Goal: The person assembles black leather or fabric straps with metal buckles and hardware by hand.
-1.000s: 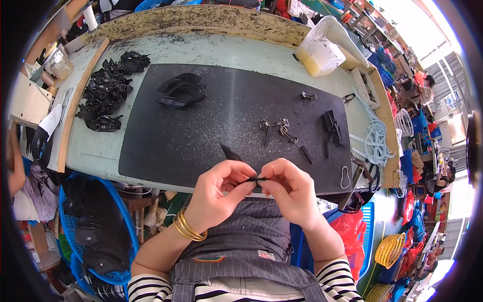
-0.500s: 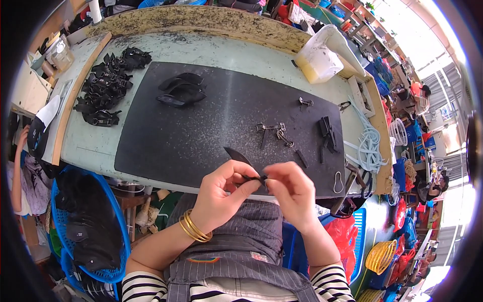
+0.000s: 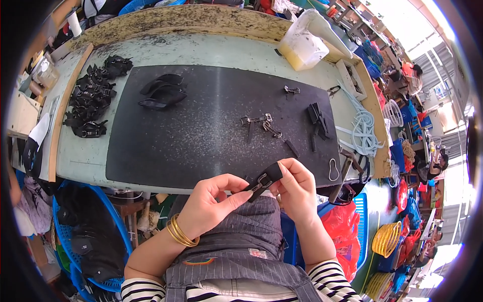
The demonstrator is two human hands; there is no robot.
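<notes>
A black strap piece [image 3: 272, 173] with a metal buckle [image 3: 262, 179] is stretched between my hands, just over the near edge of the black mat [image 3: 176, 158]. My left hand [image 3: 214, 200] pinches its lower left end between thumb and fingers. At its upper right end, my right hand [image 3: 298, 189] grips the strap by thumb and fingertips. The buckle faces up, in the open between the two hands. Further off on the mat lie several loose buckles [image 3: 269, 128] with short black strips, and a stack of folded black straps [image 3: 318, 121].
Black curved fabric pieces [image 3: 163, 93] lie on the mat's far left. Beside it are buckled black straps [image 3: 93, 100]. A white container [image 3: 302, 45] and pale blue cord [image 3: 366, 133] are on the right. Blue baskets [image 3: 118, 211] stand low at the left.
My right hand has drawn its end of the strap up and right, so the strap is spread out and its buckle now shows. The view has shifted slightly.
</notes>
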